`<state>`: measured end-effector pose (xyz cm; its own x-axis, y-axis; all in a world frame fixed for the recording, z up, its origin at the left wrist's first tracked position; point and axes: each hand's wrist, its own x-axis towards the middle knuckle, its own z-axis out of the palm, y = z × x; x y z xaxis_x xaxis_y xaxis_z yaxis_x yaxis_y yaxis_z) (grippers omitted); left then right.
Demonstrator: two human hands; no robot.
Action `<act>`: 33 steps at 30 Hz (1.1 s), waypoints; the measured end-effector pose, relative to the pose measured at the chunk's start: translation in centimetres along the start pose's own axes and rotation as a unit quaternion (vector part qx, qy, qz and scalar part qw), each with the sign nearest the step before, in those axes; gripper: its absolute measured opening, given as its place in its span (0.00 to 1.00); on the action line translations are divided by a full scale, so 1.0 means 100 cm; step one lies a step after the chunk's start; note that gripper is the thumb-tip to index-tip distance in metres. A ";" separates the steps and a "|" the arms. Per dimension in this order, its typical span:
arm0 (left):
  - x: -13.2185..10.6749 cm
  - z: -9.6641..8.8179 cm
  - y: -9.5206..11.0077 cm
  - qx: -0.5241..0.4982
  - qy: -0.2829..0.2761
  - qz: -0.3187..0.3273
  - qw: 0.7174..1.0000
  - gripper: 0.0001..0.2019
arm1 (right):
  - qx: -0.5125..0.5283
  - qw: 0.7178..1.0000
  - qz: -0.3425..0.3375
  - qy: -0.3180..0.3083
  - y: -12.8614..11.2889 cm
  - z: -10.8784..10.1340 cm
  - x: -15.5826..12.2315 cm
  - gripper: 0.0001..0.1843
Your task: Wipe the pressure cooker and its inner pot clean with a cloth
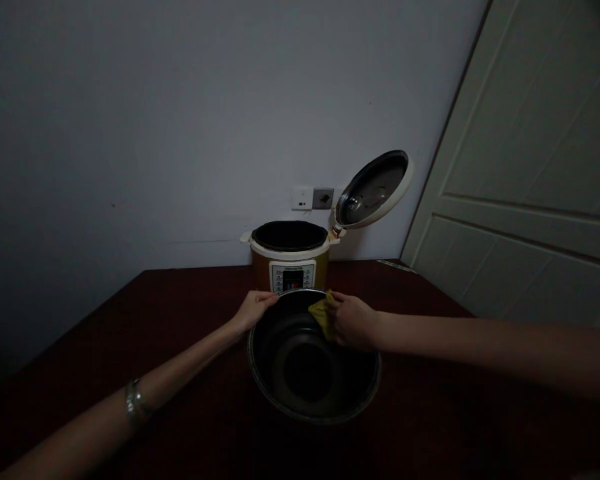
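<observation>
A dark, round inner pot (307,370) is tilted so that its open mouth faces me. My left hand (256,308) pinches the pot's rim at the upper left. In my right hand (355,321) is a yellow cloth (322,316), held at the upper right of the pot, against or just over its inner wall. The fingertips of that hand are partly hidden by the cloth. Behind the pot stands a gold and white electric pressure cooker (321,268), with its round lid (375,190) swung up on the right.
The cooker stands on a dark red table (190,300) against a pale wall (190,133). Two wall sockets (303,198) are just above the cooker. A light panelled door (525,167) rises at the right. The room is dim.
</observation>
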<state>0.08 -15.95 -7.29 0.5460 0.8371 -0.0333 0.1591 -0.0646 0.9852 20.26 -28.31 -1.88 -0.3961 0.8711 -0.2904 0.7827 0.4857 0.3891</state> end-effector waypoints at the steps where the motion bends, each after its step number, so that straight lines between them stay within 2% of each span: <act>1: 0.000 0.001 0.000 -0.009 0.004 -0.001 1.000 0.16 | 0.054 0.996 0.021 -0.060 -0.008 -0.005 -0.008 0.15; 3: -0.002 0.003 0.000 -0.035 0.013 -0.003 0.999 0.15 | 0.206 0.963 0.021 -0.173 -0.024 -0.018 -0.019 0.24; 4: -0.002 0.004 0.000 -0.050 0.019 -0.006 0.999 0.14 | 0.287 0.936 0.006 -0.202 -0.032 -0.024 -0.021 0.29; 6: -0.004 0.006 0.001 -0.080 0.024 -0.013 0.996 0.13 | 0.405 0.890 -0.022 -0.205 -0.049 -0.034 -0.017 0.35; 9: -0.004 0.007 0.000 -0.110 0.028 -0.021 0.993 0.12 | 0.536 0.837 -0.022 -0.110 -0.072 -0.036 0.006 0.34; 10: -0.004 0.007 0.000 -0.116 0.032 -0.020 0.993 0.11 | 0.585 0.808 -0.015 -0.071 -0.079 -0.035 0.017 0.33; 12: -0.002 0.007 -0.001 -0.123 0.044 -0.019 0.991 0.11 | 0.699 0.715 0.016 0.002 -0.089 -0.032 0.039 0.29; 14: -0.001 0.006 -0.002 -0.128 0.055 -0.024 0.990 0.13 | 0.787 0.612 0.068 0.036 -0.094 -0.030 0.054 0.23; 15: -0.001 0.006 -0.002 -0.131 0.058 -0.027 0.989 0.14 | 0.811 0.576 0.093 0.046 -0.095 -0.029 0.057 0.20; 16: -0.001 0.006 -0.002 -0.136 0.059 -0.029 0.989 0.16 | 0.819 0.560 0.113 0.058 -0.096 -0.029 0.057 0.16; 17: -0.001 0.006 -0.002 -0.141 0.060 -0.032 0.988 0.18 | 0.811 0.569 0.115 0.074 -0.096 -0.028 0.055 0.12; 18: -0.001 0.006 -0.002 -0.149 0.062 -0.039 0.986 0.21 | 0.787 0.601 0.097 0.102 -0.096 -0.027 0.050 0.10; 21: -0.001 0.006 -0.004 -0.196 0.079 -0.078 0.974 0.24 | 0.641 0.736 -0.015 0.217 -0.093 -0.023 0.038 0.12; 23: 0.000 0.005 -0.007 -0.237 0.080 -0.100 0.963 0.26 | 0.546 0.791 -0.069 0.268 -0.089 -0.021 0.040 0.15; 28: 0.000 0.004 -0.015 -0.287 0.054 -0.092 0.952 0.32 | 0.349 0.881 -0.094 0.306 -0.063 -0.018 0.073 0.18; 31: 0.000 0.004 -0.013 -0.260 0.087 -0.075 0.959 0.29 | 0.199 0.932 -0.053 0.299 -0.040 -0.014 0.079 0.17; 33: -0.001 0.004 -0.010 -0.202 0.081 -0.061 0.974 0.25 | 0.118 0.955 -0.015 0.272 -0.026 -0.011 0.073 0.15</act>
<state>0.19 -16.18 -8.34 0.4004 0.9025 -0.1588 -0.1405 0.2317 0.9626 14.79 -23.13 -4.11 -0.5603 0.7974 0.2239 0.8282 0.5365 0.1620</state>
